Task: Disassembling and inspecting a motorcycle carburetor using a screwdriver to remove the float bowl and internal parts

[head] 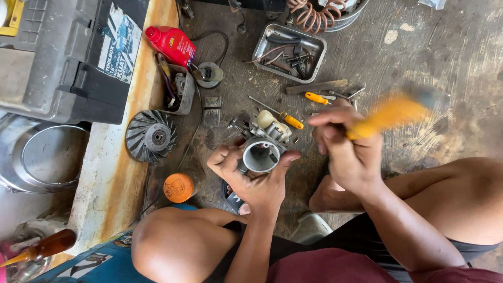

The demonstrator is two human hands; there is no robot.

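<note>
My left hand (250, 177) grips a grey metal carburetor (263, 149) with its round throat facing up, held just above the dirty floor between my knees. To the right of it, my right hand (347, 149) is closed around a yellow-handled tool (390, 114), which is blurred by motion and points up and to the right. Its tip is too smeared to make out. A small yellow-handled screwdriver (285, 116) lies on the floor just beyond the carburetor.
A metal tray (313, 43) of small parts sits further away. A red oil bottle (172, 43), a black fan wheel (151, 135), an orange lid (178, 187) and a grey toolbox (63, 57) are at the left. Another small screwdriver (317, 98) lies near a flat file (316, 86).
</note>
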